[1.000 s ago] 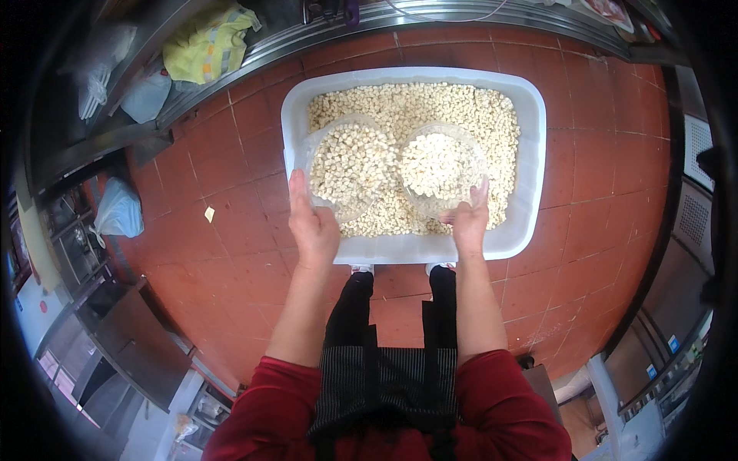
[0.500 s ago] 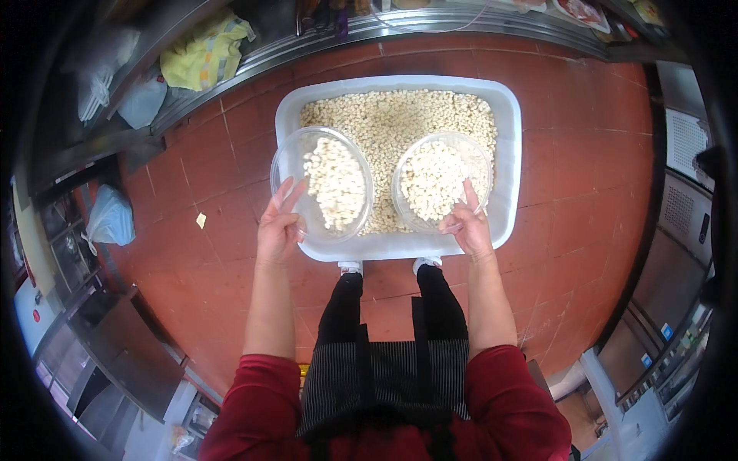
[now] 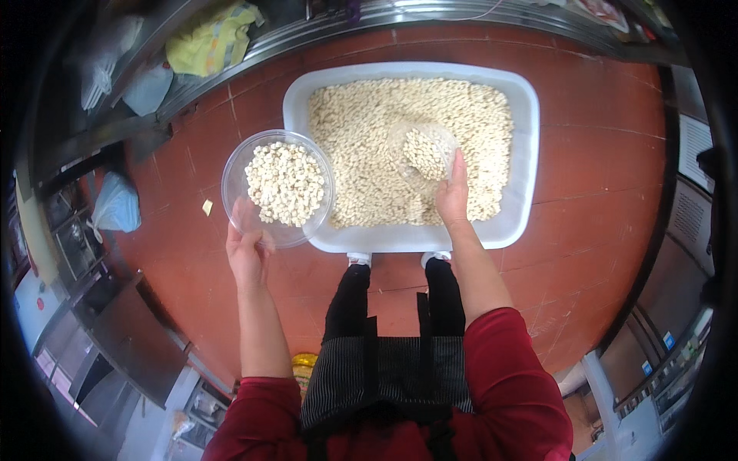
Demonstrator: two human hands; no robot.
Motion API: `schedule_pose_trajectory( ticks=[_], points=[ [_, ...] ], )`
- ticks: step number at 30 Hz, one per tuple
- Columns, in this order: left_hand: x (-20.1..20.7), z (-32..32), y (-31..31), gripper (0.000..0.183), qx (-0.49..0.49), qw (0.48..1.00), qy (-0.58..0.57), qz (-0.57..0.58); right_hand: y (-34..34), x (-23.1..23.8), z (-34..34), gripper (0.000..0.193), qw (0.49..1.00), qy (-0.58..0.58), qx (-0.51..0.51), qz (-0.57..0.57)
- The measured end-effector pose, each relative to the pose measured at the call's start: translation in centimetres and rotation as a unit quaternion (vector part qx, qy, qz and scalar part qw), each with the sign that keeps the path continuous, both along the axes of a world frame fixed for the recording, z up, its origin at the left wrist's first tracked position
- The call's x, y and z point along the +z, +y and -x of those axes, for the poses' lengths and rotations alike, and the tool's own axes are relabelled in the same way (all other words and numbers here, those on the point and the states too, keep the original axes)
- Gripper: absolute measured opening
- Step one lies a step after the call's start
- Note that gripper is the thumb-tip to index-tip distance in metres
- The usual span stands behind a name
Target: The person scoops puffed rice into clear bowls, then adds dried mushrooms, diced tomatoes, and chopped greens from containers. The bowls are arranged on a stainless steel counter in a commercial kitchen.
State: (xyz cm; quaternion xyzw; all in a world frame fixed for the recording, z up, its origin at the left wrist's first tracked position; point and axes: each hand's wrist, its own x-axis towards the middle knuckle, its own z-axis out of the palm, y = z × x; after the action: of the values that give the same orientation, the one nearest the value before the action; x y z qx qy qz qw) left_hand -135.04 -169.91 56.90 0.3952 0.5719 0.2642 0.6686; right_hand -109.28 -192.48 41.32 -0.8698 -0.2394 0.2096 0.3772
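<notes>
My left hand [image 3: 250, 253] grips the near-left rim of a round clear plastic bowl [image 3: 237, 170]. The bowl holds a heap of small pale kernels and hangs over the tub's left edge and the floor. A white rectangular tub [image 3: 530, 161] stands on the floor before my feet, filled with a broad layer of the same kernels [image 3: 361, 131]. Over the tub's middle, my right hand [image 3: 453, 198] is closed on the right side of a second clear bowl [image 3: 444, 138]. This bowl is tilted, with fewer kernels showing in it. Whether it touches the layer beneath is unclear.
Reddish tiles [image 3: 600, 207] surround the tub. Along the far side runs a metal counter [image 3: 307, 38] with a yellow cloth [image 3: 211, 46] on it. A light-blue plastic bag [image 3: 117, 203] hangs at the left. Metal cabinets [image 3: 684, 253] line the right side.
My left hand has moved its bowl leftward, partly off the tub. My right hand has turned and tilted its bowl, which now shows smaller and holds fewer visible kernels.
</notes>
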Motion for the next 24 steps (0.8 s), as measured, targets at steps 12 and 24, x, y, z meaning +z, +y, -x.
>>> schedule_pose_trajectory(
  ticks=[12,24],
  points=[
    [0.0,2.9,-1.2,0.064,0.067,0.997,0.013,0.029,3.2,0.1,10.8,0.071,0.993,0.066,0.096,-0.001],
    [-0.2,2.5,-1.2,0.062,0.077,0.997,-0.004,0.031,0.1,-1.7,4.4,0.069,0.770,0.603,-0.167,-0.122]
  ],
)
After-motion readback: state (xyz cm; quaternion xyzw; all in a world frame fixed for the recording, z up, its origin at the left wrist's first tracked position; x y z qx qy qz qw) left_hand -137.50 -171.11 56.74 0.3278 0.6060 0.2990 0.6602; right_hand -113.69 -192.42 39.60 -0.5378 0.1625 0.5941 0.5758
